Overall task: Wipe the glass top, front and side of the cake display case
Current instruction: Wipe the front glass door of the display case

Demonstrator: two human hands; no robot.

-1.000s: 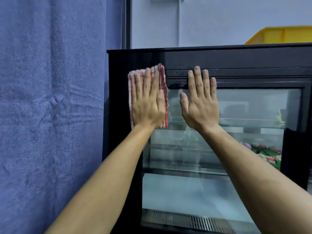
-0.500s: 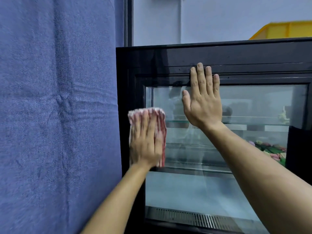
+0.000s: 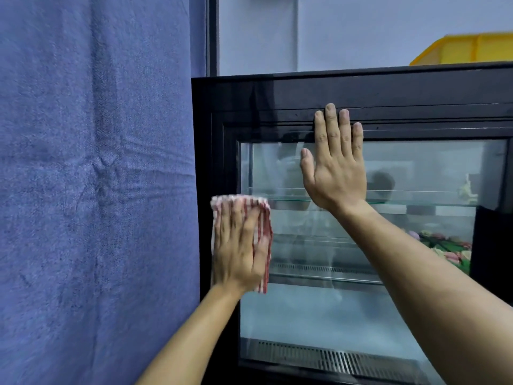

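Head view: left hand [image 3: 238, 245], fingers flat, presses red-white striped cloth [image 3: 265, 234] on display case [image 3: 277, 93] glass front [image 3: 416, 168], by its black left frame; motion-blurred. Right hand [image 3: 336, 168] flat, open, higher on the glass, fingertips on the top frame. Fuzzy blue curtain [image 3: 97, 190] left of case; yellow bin [image 3: 472, 48], probably plastic, behind it.

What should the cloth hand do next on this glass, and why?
Probably slide the cloth further down the left edge of the glass. The left hand presses it flat about halfway up the pane, beside the black frame, and the glass below looks hazy and not yet wiped. The right hand rests flat near the top, bracing.
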